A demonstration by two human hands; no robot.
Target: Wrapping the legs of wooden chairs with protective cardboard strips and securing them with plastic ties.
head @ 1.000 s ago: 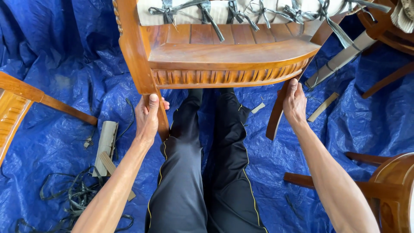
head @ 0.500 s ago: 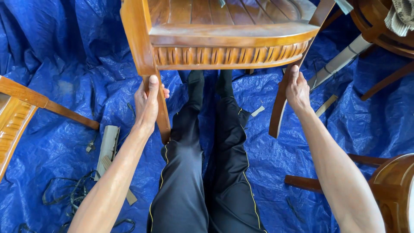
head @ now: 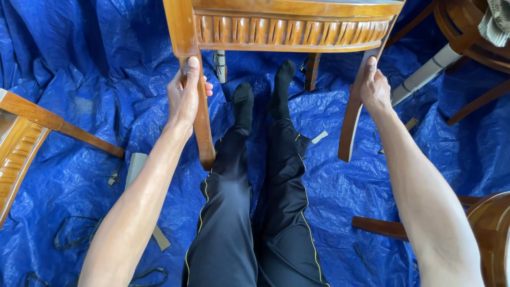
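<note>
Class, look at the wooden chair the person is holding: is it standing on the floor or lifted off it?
Lifted, at least in front. The wooden chair is gripped by the left hand and right hand, and both front leg tips hang above the blue tarp.

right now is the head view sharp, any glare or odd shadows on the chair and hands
Head view: even daylight, sharp throughout; left hand and right hand on the chair legs are crisp; soft sheen on the blue tarp; mild wide-angle stretch at edges; no hard shadows.

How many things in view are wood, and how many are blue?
Wooden chairs: 4, the held chair, one at left, one at upper right, one at lower right
Blue tarps: 1
Total: 5
</note>
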